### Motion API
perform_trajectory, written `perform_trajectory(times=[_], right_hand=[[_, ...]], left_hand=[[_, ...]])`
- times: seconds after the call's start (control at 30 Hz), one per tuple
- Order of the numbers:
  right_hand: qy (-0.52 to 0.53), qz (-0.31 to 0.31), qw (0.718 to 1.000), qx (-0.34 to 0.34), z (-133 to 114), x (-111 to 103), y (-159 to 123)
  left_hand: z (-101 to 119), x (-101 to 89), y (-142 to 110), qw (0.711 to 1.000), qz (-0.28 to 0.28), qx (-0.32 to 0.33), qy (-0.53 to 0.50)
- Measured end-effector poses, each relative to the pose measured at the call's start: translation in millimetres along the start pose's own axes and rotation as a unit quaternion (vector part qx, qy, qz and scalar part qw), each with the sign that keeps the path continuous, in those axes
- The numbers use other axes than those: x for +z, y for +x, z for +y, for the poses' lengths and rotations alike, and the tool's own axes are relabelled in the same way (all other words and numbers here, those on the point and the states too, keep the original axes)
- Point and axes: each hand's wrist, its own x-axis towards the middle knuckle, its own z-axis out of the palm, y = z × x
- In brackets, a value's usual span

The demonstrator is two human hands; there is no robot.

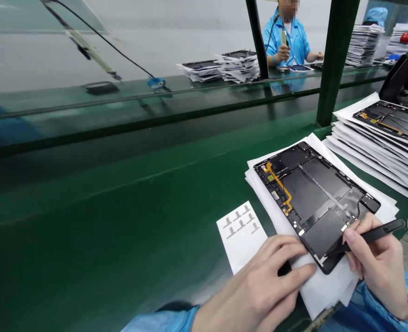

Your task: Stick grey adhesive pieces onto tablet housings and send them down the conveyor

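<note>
An opened tablet housing (321, 193) lies on white paper sheets (276, 207), its battery cells, orange flex cable and thin wires exposed. My right hand (377, 253) grips black tweezers (384, 232), whose tips reach down to the housing's near corner. A small grey T-shaped sticker (323, 259) sits at those tips. My left hand (262, 286) rests with its fingers stretched out along the near-left edge of the housing. Left of it is a white card (240, 230) bearing several grey T-shaped stickers, partly covered by that hand.
To the right rises a stack of tablet housings (380, 152) between paper sheets. A green post (339, 64) and ledge (155, 108) cross beyond the green bench (103, 240). A co-worker in blue (303, 41) holds a tool behind. An electric screwdriver (89, 50) hangs at upper left.
</note>
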Motion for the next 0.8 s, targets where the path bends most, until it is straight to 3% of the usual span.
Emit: perform_trajectory(times=[0.23,0.63,0.8], right_hand=[[0.005,0.011,0.999,0.049,-7.4,5.3,-3.3],[-0.045,-0.028,0.998,-0.037,0.3,-2.7,1.2],[-0.033,0.029,0.999,-0.003,-4.9,5.4,-3.3]], left_hand=[[1.1,-0.2,0.7,1.0,-0.014,-0.013,0.001],[-2.6,1.8,-1.8,1.0,0.003,0.015,0.002],[-1.3,1.6,0.0,1.0,0.015,0.023,-0.006]])
